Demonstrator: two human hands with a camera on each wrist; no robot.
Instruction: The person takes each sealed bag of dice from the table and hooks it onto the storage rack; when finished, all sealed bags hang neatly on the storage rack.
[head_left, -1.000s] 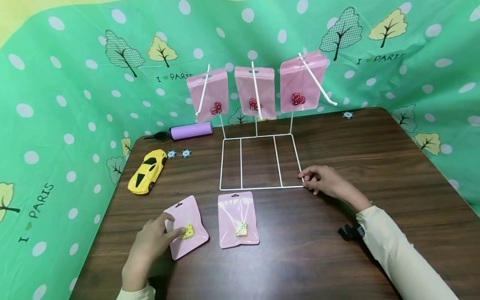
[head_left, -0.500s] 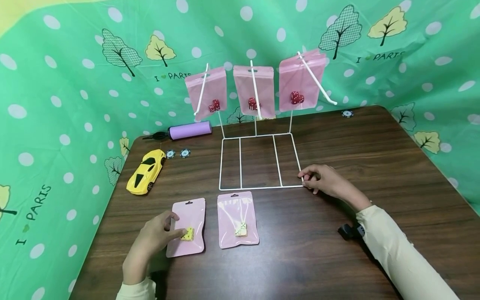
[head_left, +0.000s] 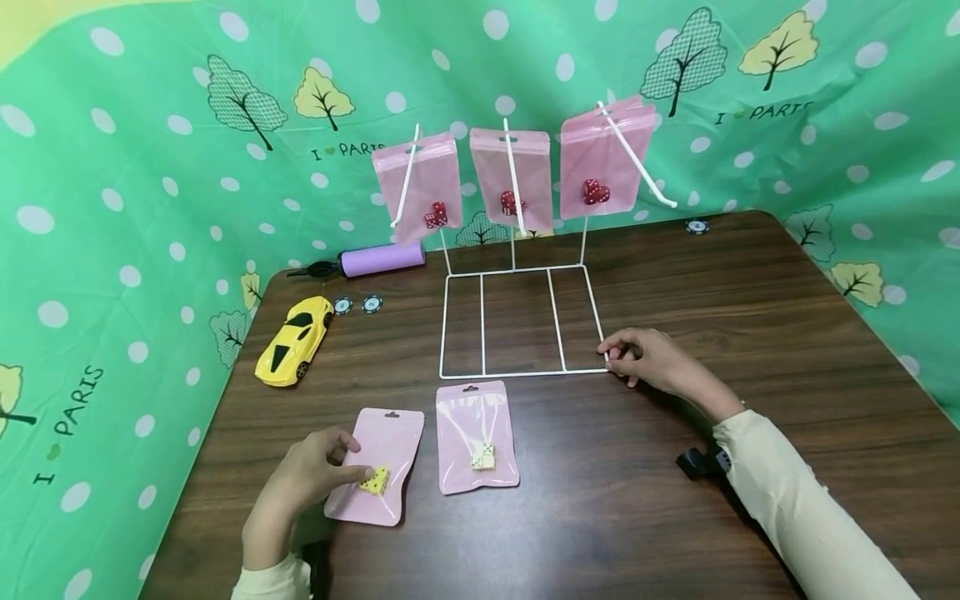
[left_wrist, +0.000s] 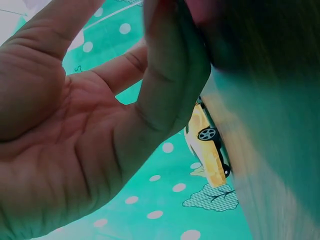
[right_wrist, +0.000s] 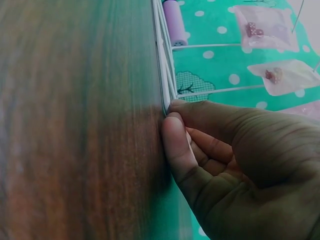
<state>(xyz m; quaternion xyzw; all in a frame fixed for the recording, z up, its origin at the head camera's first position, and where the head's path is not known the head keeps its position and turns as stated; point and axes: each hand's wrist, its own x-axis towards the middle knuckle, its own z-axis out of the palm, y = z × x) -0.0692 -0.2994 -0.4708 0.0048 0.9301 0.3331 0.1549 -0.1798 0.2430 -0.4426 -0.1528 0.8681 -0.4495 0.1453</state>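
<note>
My left hand (head_left: 296, 479) pinches the left side of a pink zip bag (head_left: 397, 437), the thumb lying over the yellow dice (head_left: 377, 481) inside. The bag lies tilted at the near left, its hang hole at the far end. Beside it on the table is a second pink bag (head_left: 461, 421) with pale dice (head_left: 483, 457). My right hand (head_left: 652, 362) pinches the front right corner of a white wire rack (head_left: 517, 374); the right wrist view shows thumb and finger on the wire (right_wrist: 165, 75). Pink bags with red dice (head_left: 596, 192) hang on the rack's three hooks.
A yellow toy car (head_left: 296, 342) stands at the left, near two poker chips (head_left: 372, 304) and a purple hand pump (head_left: 382, 259). Another chip (head_left: 697, 226) lies at the back right. A green printed cloth (head_left: 150, 250) surrounds the wooden table (head_left: 600, 517).
The bag with yellow dice has turned clockwise in my left hand, its hang hole swinging right, toward the second bag. My right hand has stayed at the rack's corner.
</note>
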